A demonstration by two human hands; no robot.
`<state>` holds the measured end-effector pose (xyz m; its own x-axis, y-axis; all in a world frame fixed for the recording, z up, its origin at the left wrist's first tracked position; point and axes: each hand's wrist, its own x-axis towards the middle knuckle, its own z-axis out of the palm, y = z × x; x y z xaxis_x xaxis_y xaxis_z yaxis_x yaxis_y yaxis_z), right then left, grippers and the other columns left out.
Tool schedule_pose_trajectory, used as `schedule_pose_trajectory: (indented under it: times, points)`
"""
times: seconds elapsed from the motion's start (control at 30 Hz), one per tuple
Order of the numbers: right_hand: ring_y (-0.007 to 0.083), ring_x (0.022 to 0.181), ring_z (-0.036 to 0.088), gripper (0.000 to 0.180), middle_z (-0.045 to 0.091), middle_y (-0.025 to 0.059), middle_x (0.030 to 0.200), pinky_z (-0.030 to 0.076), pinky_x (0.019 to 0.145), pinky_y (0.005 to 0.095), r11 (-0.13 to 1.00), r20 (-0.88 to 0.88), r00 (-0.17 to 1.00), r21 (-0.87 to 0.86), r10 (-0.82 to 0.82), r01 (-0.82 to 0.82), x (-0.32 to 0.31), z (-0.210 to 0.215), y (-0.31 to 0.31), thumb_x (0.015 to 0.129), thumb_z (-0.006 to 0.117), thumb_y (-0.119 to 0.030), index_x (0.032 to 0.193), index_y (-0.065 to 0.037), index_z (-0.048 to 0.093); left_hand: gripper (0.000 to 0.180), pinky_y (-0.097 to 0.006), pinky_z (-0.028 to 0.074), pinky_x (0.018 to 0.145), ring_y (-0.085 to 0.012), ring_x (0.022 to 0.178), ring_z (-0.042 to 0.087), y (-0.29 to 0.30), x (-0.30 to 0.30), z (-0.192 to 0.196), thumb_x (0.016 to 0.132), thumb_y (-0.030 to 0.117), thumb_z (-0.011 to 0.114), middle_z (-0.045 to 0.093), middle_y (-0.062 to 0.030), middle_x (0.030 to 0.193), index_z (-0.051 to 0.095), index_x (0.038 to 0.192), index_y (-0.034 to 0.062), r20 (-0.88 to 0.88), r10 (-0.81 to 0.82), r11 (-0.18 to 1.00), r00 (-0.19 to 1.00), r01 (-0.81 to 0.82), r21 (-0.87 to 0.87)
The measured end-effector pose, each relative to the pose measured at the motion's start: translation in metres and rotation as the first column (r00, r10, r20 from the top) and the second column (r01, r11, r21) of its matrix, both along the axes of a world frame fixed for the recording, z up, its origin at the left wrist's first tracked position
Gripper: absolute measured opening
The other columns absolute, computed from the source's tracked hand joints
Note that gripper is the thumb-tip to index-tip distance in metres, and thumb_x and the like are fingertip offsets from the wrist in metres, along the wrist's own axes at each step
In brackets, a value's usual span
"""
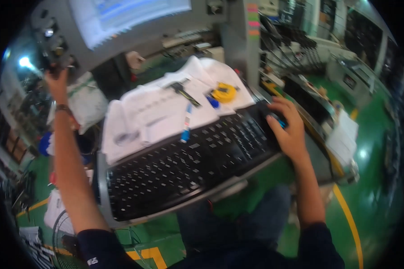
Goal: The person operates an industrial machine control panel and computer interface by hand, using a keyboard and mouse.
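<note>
My right hand [288, 130] rests at three o'clock on the right end of the black keyboard [188, 166], fingers curled narrow over a small dark mouse-like thing [277, 119] with a blue glint. My left hand [57, 83] reaches up to ten o'clock, touching the control panel [54, 45]; its finger spread I cannot tell. White papers [161, 112], a blue marker [186, 123] and a yellow tape measure [223, 92] lie at twelve.

Left hand [56, 83] raised high, fingers [54, 71] on the buttons of a grey control panel [54, 42]. Right hand [288, 127] resting at the right end of a black keyboard [188, 166], fingers [274, 117] curled over a dark mouse [278, 120]. Just left of those fingers, white papers [166, 112] carrying a yellow tape measure [223, 92], a blue-and-white pen [186, 123] and a black tool [183, 92]. Above, a lit screen [125, 15]. Below, green floor [372, 188].
</note>
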<state>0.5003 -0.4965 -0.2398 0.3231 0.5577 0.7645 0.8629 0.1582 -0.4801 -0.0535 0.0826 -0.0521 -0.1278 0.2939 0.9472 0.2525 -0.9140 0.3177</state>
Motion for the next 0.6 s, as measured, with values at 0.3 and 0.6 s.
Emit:
schedule_pose_trajectory:
  times: [0.3,0.6]
  points:
    - [0.0331,0.122,0.066,0.015,0.075,0.0114,0.129,0.047,0.109,0.0465,0.999,0.249,0.969,-0.036,-0.010,0.020,-0.037,-0.004,-0.022,0.093,0.074,-0.007,0.106,-0.006,0.081,0.068,-0.037,0.048,0.117,-0.0247,0.133,0.066,0.005,0.012,-0.008,0.099,0.027,0.087,0.072,-0.0142,0.142,0.057,0.155,0.0017,-0.024,0.179,0.981,0.984,-0.180,-0.074]
    - [0.0328,0.126,0.066,0.017,0.075,0.0125,0.131,0.045,0.113,0.0464,0.994,0.301,0.953,-0.105,0.040,-0.008,-0.046,0.000,-0.018,0.094,0.072,-0.004,0.108,-0.004,0.082,0.068,-0.038,0.044,0.121,-0.0261,0.138,0.063,0.009,-0.003,-0.001,0.099,0.030,0.086,0.070,-0.0151,0.146,0.057,0.155,0.0041,-0.046,0.224,0.970,0.973,-0.228,-0.085]
